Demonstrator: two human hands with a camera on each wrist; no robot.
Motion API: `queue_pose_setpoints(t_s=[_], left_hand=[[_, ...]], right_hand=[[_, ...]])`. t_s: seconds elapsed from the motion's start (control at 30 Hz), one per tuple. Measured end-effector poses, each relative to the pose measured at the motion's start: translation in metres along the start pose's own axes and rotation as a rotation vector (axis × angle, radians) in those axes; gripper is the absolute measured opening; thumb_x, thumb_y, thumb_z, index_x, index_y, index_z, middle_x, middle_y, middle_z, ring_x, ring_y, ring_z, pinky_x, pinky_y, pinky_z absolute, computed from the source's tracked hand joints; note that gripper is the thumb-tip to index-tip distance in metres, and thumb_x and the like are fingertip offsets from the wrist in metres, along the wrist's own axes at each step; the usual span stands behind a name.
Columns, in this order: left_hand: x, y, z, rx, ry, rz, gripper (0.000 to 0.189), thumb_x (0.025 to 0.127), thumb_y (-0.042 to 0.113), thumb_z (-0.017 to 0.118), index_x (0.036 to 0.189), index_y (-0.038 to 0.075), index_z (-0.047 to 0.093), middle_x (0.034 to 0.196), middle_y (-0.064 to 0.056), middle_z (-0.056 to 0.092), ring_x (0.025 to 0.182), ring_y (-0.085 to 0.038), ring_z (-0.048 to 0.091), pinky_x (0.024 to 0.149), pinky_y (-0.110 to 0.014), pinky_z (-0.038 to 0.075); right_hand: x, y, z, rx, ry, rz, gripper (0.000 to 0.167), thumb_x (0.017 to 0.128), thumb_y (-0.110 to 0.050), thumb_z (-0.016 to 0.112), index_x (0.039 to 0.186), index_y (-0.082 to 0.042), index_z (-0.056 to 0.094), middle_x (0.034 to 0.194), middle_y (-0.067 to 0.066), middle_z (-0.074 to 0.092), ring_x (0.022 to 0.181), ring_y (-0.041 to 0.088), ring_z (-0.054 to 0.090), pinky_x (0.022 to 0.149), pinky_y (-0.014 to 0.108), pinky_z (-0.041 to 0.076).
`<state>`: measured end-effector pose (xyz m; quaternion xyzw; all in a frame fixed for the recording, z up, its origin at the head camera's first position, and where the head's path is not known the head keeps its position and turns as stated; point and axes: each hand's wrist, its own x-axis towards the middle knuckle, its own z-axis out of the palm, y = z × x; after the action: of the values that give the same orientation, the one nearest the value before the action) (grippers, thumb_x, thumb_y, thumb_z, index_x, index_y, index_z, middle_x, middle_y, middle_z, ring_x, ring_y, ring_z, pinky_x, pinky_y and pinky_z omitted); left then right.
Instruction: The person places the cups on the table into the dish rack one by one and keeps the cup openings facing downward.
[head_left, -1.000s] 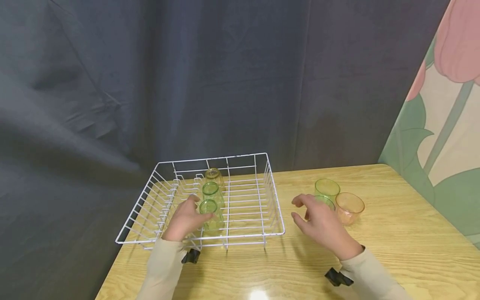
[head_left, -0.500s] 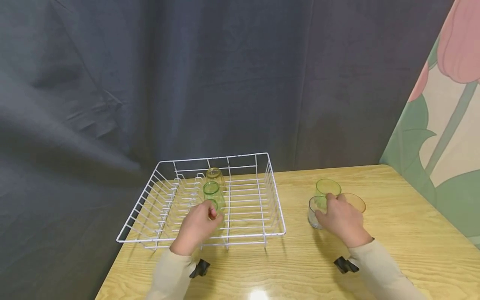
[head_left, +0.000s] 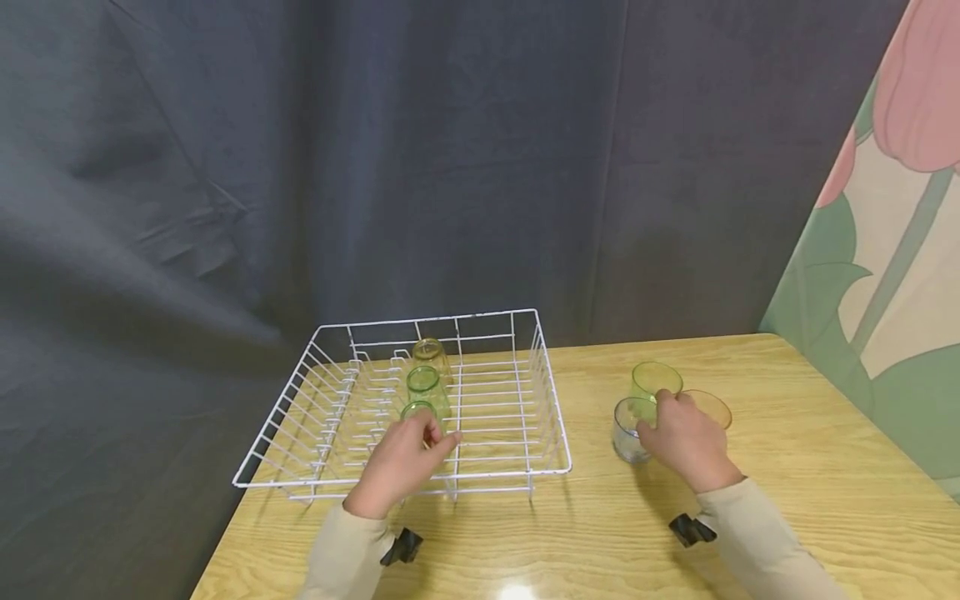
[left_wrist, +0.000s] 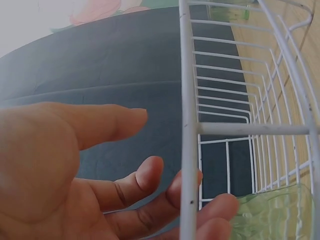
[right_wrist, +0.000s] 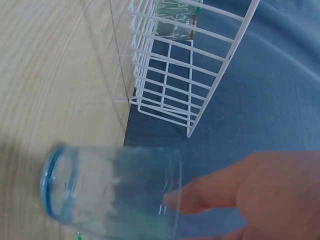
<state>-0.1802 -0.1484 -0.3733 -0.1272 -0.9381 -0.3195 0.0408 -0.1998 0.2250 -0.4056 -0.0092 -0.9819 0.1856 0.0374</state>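
Note:
My left hand (head_left: 405, 462) hovers at the front of a white wire dish rack (head_left: 558, 400), thumb and fingers apart with nothing between them. Its fingertips overlap the rack's top wire, close to a pale green glass (left_wrist: 272, 215). In the rack, a second green glass (head_left: 425, 385) and an amber glass (head_left: 429, 354) stand upside down in a row behind it. On the table, my right hand (head_left: 690, 442) pinches a clear bluish glass (head_left: 630, 442) near its rim, the thumb showing at the wall (right_wrist: 115, 195) and the other fingers mostly hidden. This glass stands upright.
A yellow-green glass (head_left: 657, 375) stands behind the bluish one. An orange glass (head_left: 712, 407) is partly hidden behind my right hand. A dark curtain (head_left: 480, 167) hangs behind the wooden table (head_left: 810, 433), and a tulip-patterned panel (head_left: 900, 275) rises at the right.
My right hand has come right and in to the glasses, taking hold of the bluish one, which shifts slightly left. My left hand has moved right and down along the rack's front.

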Motion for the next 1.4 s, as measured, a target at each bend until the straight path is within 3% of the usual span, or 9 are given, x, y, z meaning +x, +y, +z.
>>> queue_pose_setpoints(t_s=[0.23,0.47,0.83,0.97,1.13,1.4], left_hand=[[0.0,-0.003,0.002,0.004,-0.01,0.004,0.03,0.096,0.039,0.065,0.081,0.014,0.058,0.077,0.002,0.062,0.059,-0.012,0.047,0.056,-0.028,0.041],[0.001,-0.006,0.005,-0.006,-0.036,0.001,0.031,0.097,0.04,0.063,0.082,0.014,0.057,0.08,0.002,0.062,0.062,-0.012,0.048,0.058,-0.028,0.042],[0.001,-0.005,0.009,-0.045,-0.1,-0.003,0.034,0.1,0.042,0.059,0.083,0.012,0.055,0.08,0.001,0.06,0.054,-0.012,0.041,0.052,-0.028,0.037],[0.001,-0.004,0.009,-0.054,-0.11,-0.004,0.034,0.1,0.041,0.059,0.083,0.012,0.055,0.077,0.001,0.057,0.054,-0.011,0.039,0.052,-0.028,0.036],[0.001,-0.003,0.009,-0.058,-0.111,-0.006,0.034,0.101,0.041,0.058,0.083,0.011,0.055,0.072,0.002,0.053,0.052,-0.01,0.037,0.052,-0.027,0.035],[0.002,-0.002,0.012,-0.068,-0.123,-0.003,0.034,0.101,0.04,0.058,0.085,0.01,0.056,0.073,0.001,0.053,0.055,-0.012,0.039,0.053,-0.027,0.035]], right_hand=[[0.001,0.002,0.005,-0.005,-0.047,0.001,0.038,0.091,-0.023,0.056,0.105,0.011,0.06,0.076,0.013,0.058,0.063,0.026,0.051,0.049,0.043,0.042],[0.004,0.006,0.007,-0.007,-0.093,0.028,0.035,0.093,-0.022,0.05,0.105,0.009,0.061,0.073,0.012,0.057,0.063,0.027,0.05,0.05,0.042,0.041],[0.008,0.011,0.011,0.025,-0.117,0.027,0.035,0.094,-0.021,0.043,0.103,0.006,0.063,0.075,0.012,0.057,0.065,0.027,0.051,0.052,0.041,0.04],[0.008,0.012,0.012,0.039,-0.12,0.024,0.026,0.091,-0.018,0.044,0.092,0.0,0.062,0.071,0.009,0.053,0.063,0.024,0.049,0.051,0.038,0.037],[0.007,0.012,0.014,0.058,-0.105,0.013,0.018,0.088,-0.014,0.042,0.071,-0.012,0.048,0.064,0.004,0.045,0.056,0.02,0.042,0.048,0.033,0.031],[0.006,0.01,0.013,0.091,-0.094,-0.004,0.024,0.092,-0.014,0.039,0.07,-0.012,0.049,0.063,0.004,0.049,0.055,0.02,0.044,0.047,0.033,0.033]])
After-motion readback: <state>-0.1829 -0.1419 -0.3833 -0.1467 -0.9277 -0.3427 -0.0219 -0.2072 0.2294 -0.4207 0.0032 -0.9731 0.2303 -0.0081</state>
